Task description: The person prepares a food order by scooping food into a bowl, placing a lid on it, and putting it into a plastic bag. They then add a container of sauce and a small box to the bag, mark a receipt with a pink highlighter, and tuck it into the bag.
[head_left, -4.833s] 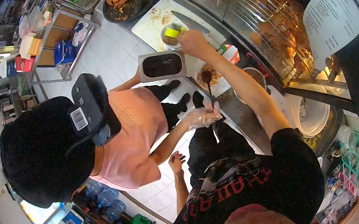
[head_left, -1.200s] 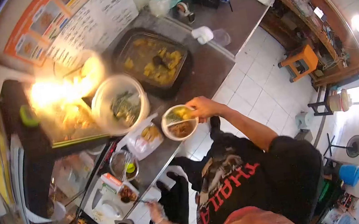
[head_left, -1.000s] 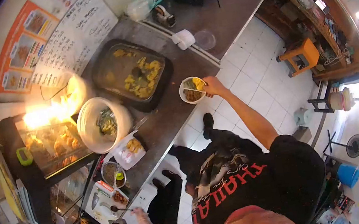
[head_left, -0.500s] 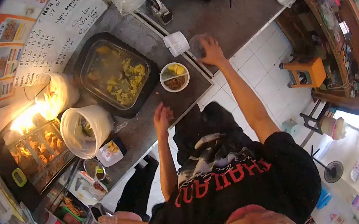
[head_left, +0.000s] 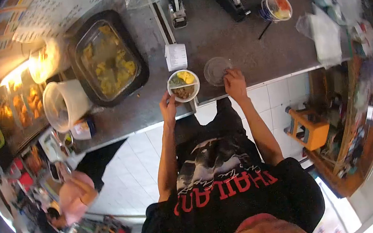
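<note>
A white round bowl [head_left: 183,86] with a divider stands near the counter's front edge, with yellow and green food in its far half and brown food in its near half. My left hand [head_left: 168,108] is at the bowl's lower left rim, thumb and fingers bent against it. Flat on the counter to the right lies a clear round lid [head_left: 217,71]. My right hand [head_left: 235,84] has its fingertips on the lid's right edge, pinching it. Just beyond the bowl is a white paper slip [head_left: 176,57].
A black tray [head_left: 140,70] of yellow food and a clear tub [head_left: 66,104] stand at the left. Tape dispensers [head_left: 178,10] [head_left: 232,1] and a cup [head_left: 276,7] are at the back. A person in pink [head_left: 78,198] is at the far left, by another counter section.
The bowl went from my right hand onto the counter. My left hand has come to its rim, and my right hand has reached the clear lid. The view has turned right.
</note>
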{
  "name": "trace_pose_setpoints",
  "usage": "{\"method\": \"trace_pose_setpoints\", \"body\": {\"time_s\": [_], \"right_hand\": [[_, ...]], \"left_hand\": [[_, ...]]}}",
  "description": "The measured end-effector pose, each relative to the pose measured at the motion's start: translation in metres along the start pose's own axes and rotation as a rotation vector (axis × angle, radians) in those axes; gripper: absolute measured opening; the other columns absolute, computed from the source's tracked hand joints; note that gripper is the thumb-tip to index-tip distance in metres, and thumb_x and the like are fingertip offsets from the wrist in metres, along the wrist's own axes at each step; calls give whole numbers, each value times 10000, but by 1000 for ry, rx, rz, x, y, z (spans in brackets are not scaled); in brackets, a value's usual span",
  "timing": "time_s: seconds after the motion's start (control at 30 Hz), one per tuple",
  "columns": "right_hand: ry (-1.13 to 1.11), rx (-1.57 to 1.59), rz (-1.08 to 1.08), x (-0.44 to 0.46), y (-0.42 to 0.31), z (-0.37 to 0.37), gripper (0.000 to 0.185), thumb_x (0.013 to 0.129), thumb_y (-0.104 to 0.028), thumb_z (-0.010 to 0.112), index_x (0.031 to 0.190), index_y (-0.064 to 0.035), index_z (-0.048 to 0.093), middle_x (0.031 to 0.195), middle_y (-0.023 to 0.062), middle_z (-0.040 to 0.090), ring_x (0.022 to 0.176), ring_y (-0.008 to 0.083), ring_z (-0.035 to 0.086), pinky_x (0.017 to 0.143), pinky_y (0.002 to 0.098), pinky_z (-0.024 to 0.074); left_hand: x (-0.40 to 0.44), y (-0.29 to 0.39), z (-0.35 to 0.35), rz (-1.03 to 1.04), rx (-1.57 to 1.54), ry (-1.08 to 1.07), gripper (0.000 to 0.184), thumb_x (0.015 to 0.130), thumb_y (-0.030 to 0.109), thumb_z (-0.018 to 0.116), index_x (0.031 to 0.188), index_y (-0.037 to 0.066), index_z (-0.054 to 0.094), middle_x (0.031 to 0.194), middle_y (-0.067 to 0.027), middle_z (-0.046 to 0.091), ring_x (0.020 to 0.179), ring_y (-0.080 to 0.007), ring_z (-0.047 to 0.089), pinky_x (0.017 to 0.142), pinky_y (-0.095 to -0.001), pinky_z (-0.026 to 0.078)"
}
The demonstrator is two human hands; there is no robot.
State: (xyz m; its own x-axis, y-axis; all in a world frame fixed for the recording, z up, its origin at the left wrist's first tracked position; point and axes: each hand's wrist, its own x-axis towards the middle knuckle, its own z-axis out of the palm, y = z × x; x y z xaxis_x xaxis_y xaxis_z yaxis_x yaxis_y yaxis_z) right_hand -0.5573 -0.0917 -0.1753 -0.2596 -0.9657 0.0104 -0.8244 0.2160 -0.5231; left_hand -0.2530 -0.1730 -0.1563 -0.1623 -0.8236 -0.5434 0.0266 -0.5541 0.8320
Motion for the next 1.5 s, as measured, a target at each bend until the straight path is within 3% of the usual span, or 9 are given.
{"method": "trace_pose_setpoints", "body": {"time_s": [0.4, 0.6, 0.67, 0.77, 0.9, 1.03, 1.17, 1.33, 1.5], "right_hand": [[-31, 22, 72, 39, 75, -69, 441, 800, -189, 717, 1183, -27, 571, 1131, 189, 592, 1123, 391, 517, 936, 494, 441], [-54, 261, 68, 49, 35, -54, 481, 806, -218, 734, 1205, -15, 556, 1045, 195, 633, 950, 351, 628, 860, 474, 491], [-104, 391, 117, 51, 16, -54, 469, 815, -228, 735, 1195, -11, 566, 1033, 194, 649, 889, 330, 657, 823, 458, 513], [-193, 494, 196, 57, -9, -73, 513, 824, -250, 743, 1235, -8, 553, 1082, 189, 656, 925, 282, 668, 823, 424, 530], [-46, 663, 68, 79, -50, -115, 561, 820, -258, 759, 1275, -9, 545, 1127, 176, 656, 977, 239, 663, 811, 367, 542], [112, 712, -327, 110, -143, -190, 511, 835, -219, 753, 1257, -7, 557, 1079, 168, 678, 931, 195, 675, 746, 309, 543], [-255, 1022, -158, 111, -174, -221, 398, 875, -128, 712, 1219, 5, 562, 914, 128, 712, 802, 131, 672, 711, 268, 518], [-299, 1093, -187, 98, -200, -258, 284, 906, -77, 677, 1169, -3, 600, 824, 57, 708, 709, 64, 623, 624, 219, 461], [-245, 1119, -216, 89, -216, -267, 293, 903, -81, 683, 1173, 2, 606, 818, 54, 705, 695, 59, 617, 615, 214, 450]], "left_hand": [[-44, -15, 125, -47, -65, 282, 442, 946, 146, 594, 1344, -4, 473, 1026, -74, 609, 916, -156, 621, 701, -294, 551], [18, -7, 63, 349, 364, 504, 510, 901, 131, 660, 1364, 25, 473, 1094, -75, 621, 979, -173, 595, 858, -311, 481], [59, 34, 90, 547, 163, 635, 438, 881, 138, 677, 1287, 20, 562, 1087, -85, 669, 993, -223, 634, 858, -345, 490], [92, 82, 83, 4, 946, 279, 336, 879, 152, 675, 1173, -8, 641, 1016, -101, 710, 941, -262, 672, 832, -353, 509], [75, 118, 92, 236, -59, 37, 261, 908, 154, 648, 1104, -18, 660, 950, -90, 720, 823, -205, 693, 748, -317, 534], [-14, 209, 150, 263, -487, -35, 283, 926, 88, 606, 1191, -11, 591, 1098, -102, 682, 952, -159, 667, 833, -298, 537], [-49, 264, 148, 308, -640, -191, 297, 952, 89, 547, 1223, -32, 544, 1174, -124, 649, 1009, -177, 656, 885, -325, 538], [-76, 319, 136, 231, -908, -503, 463, 964, 101, 469, 1391, -52, 370, 1336, -272, 514, 1213, -361, 554, 1003, -474, 494], [-90, 340, 138, 377, -845, -585, 488, 965, 101, 467, 1411, -55, 345, 1366, -292, 481, 1240, -370, 531, 1017, -479, 484]]}}
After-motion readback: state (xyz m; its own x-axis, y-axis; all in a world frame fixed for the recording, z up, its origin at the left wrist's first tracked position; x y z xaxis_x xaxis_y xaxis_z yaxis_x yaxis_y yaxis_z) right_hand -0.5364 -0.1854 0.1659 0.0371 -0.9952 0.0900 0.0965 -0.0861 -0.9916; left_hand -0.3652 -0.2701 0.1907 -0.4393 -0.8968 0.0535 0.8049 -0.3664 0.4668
